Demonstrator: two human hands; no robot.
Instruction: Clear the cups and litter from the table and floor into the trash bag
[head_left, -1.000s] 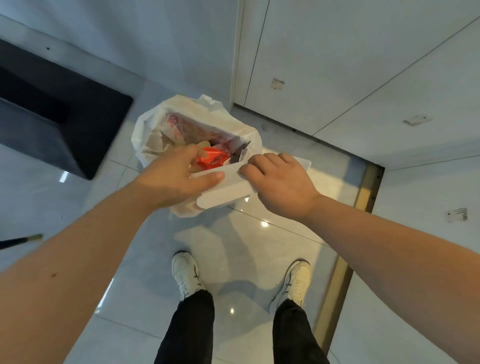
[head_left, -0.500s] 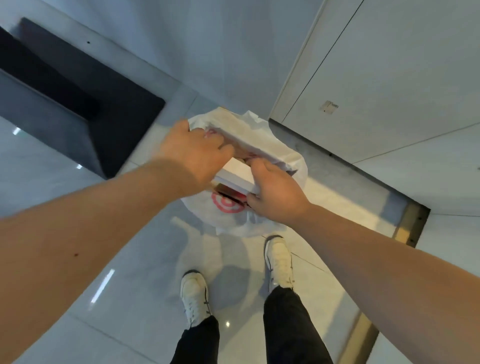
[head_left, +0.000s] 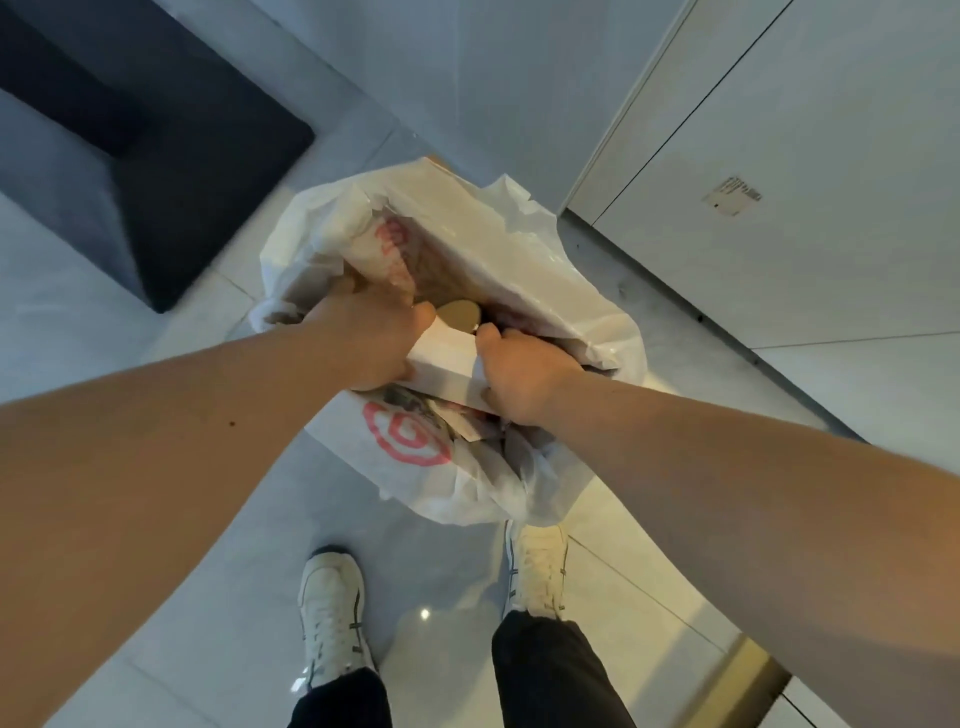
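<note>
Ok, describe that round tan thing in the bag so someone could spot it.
Start at the white trash bag on the floor. In its open mouth both hands grip a flat white box. Just beyond it, between the fingertips, sits the round tan disc, the only circular piece there.

One head camera, looking steeply down

We see from head height, close over the trash bag (head_left: 519, 291) and floor (head_left: 431, 587); shoes (head_left: 332, 618) sit at the lower edge.
</note>
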